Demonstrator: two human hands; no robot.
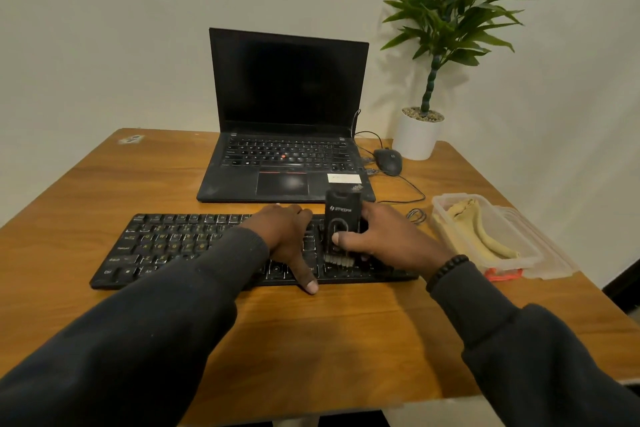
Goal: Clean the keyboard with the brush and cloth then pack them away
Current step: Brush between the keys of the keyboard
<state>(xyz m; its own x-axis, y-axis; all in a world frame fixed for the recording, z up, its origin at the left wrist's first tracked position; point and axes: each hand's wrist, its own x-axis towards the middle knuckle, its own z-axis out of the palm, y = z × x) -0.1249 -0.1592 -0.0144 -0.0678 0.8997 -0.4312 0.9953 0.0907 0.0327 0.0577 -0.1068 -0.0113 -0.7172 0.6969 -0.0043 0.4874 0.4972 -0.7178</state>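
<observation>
Keyboard (194, 246) under flat left hand (284, 236); right hand (384, 239) holds brush (343, 229) upright.

1. I see a plain off-white wall (104, 28) straight ahead, evenly and dimly lit.
2. A wooden table (329, 340) fills my lower view.
3. A potted plant (446, 10) stands at its far right corner.

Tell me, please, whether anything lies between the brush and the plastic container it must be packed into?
Nothing visible does: the brush, gripped by the right hand on the keyboard, has bare table toward the open container, where the cloth lies.
</observation>
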